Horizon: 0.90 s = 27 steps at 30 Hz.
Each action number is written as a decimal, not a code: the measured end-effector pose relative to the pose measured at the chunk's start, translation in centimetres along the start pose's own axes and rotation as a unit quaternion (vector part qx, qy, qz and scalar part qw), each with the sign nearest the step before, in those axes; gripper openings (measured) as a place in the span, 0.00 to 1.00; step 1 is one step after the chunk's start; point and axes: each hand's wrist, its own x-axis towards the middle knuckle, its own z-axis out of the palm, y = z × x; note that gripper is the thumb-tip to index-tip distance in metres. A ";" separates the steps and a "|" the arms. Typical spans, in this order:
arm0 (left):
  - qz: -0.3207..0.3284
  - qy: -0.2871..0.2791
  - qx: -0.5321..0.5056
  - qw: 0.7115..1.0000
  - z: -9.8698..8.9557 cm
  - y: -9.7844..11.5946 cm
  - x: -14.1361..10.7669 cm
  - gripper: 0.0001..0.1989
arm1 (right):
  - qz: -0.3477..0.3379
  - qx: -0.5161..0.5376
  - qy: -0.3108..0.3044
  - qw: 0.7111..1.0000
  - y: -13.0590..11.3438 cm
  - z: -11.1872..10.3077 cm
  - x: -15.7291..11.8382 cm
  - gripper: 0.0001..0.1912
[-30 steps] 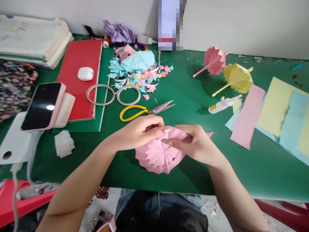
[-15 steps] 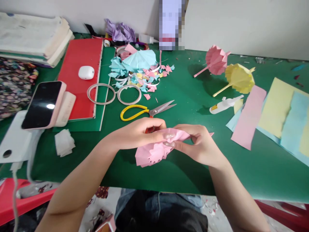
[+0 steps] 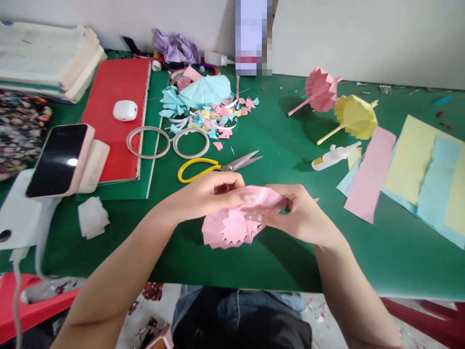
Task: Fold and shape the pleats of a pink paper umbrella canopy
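Observation:
A pleated pink paper umbrella canopy (image 3: 227,228) with zigzag edges is held between my two hands above the table. My left hand (image 3: 207,194) pinches its upper left edge, thumb on the near face and fingers behind. On the right side my right hand (image 3: 301,215) grips it the same way, thumb pressed near the middle folds. A small pink tip pokes out beyond my right knuckles. Just past my left hand lie scissors (image 3: 198,170) with yellow handle and blades spread. Farther back, a pink paper umbrella (image 3: 321,89) and a yellow paper umbrella (image 3: 356,116) rest on their sides.
A glue bottle (image 3: 336,156) and coloured paper sheets (image 3: 409,160) lie at right. Paper scraps (image 3: 218,116), a blue pleated paper (image 3: 207,91) and tape rolls (image 3: 191,144) are beyond the scissors. Left are a phone (image 3: 58,160), a red folder (image 3: 112,97) and an earbud case (image 3: 125,110).
The pink canopy has opened out a little, with more of its pleated inner face showing. My thumbs have moved slightly apart on it. The view has shifted slightly.

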 end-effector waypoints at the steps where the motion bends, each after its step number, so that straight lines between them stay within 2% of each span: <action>1: 0.002 0.021 -0.011 1.000 -0.1 -0.2 0.1 0.13 | 0.008 0.007 -0.007 1.000 0.1 -0.2 0.1 0.11; 4: 0.003 0.064 -0.022 0.998 -0.4 -0.6 0.4 0.12 | 0.019 0.035 -0.016 0.999 0.4 -0.9 0.4 0.17; 8: -0.004 0.087 -0.014 0.996 -0.7 -0.7 0.5 0.12 | -0.007 0.087 -0.009 0.996 0.6 -1.6 0.6 0.24; 11: -0.005 0.114 -0.029 0.993 -0.8 -0.8 0.0 0.13 | -0.005 0.068 0.005 0.998 0.2 -1.9 0.5 0.18; 14: -0.007 0.144 -0.069 0.987 -0.4 -1.6 -1.1 0.13 | -0.010 0.027 0.047 0.998 -0.5 -1.9 0.2 0.11; 16: -0.013 0.159 -0.119 0.980 0.1 -2.5 -2.0 0.18 | -0.025 0.017 0.075 0.997 -0.8 -1.7 -0.2 0.12; 18: -0.020 0.147 -0.165 0.975 0.8 -3.2 -3.0 0.28 | -0.040 0.008 0.097 0.994 -1.0 -1.4 -0.6 0.12; 20: -0.012 0.152 -0.194 0.969 1.6 -3.6 -3.8 0.34 | -0.054 0.003 0.118 0.992 -0.9 -0.9 -1.2 0.13; 23: 0.027 0.181 -0.229 0.956 3.1 -3.4 -4.9 0.36 | -0.077 0.041 0.148 0.985 -0.3 -0.1 -2.5 0.14; 27: 0.072 0.239 -0.261 0.933 5.4 -2.6 -6.1 0.38 | -0.071 0.095 0.173 0.978 0.8 0.8 -5.0 0.20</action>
